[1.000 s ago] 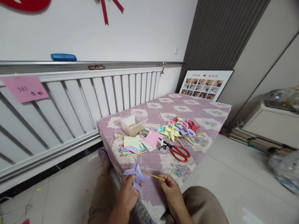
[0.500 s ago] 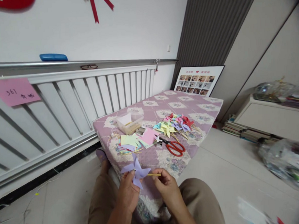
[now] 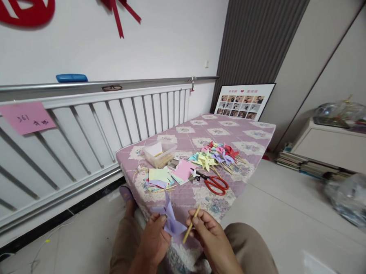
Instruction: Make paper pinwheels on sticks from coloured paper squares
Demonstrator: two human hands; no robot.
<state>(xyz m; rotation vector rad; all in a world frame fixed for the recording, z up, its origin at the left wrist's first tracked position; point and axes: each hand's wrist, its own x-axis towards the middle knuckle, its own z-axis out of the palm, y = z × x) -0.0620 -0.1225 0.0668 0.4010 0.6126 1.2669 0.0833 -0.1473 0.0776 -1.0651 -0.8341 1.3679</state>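
My left hand (image 3: 155, 235) pinches a purple paper pinwheel (image 3: 174, 225) near its centre, over the near end of the table. Just to the right, my right hand (image 3: 208, 229) grips a short wooden stick (image 3: 191, 224) between thumb and fingers, tilted and apart from the pinwheel's centre. Beyond the hands lie red-handled scissors (image 3: 215, 185), their blades pointing left toward a pink paper sheet (image 3: 184, 170). Coloured paper squares (image 3: 160, 175) are stacked to the left. A pile of finished pinwheels on sticks (image 3: 206, 160) rests behind the scissors.
A clear plastic box (image 3: 160, 154) with sticks and paper stands behind the paper squares. A flowered purple cloth (image 3: 186, 200) covers the table. A white radiator (image 3: 145, 116) runs along the left wall. At the right are a low cabinet (image 3: 333, 143) and plastic bags (image 3: 352, 197).
The stick has swung from lying level against the pinwheel to a steep tilt, apart from its centre, in my right hand. The pinwheel has turned slightly in my left hand.
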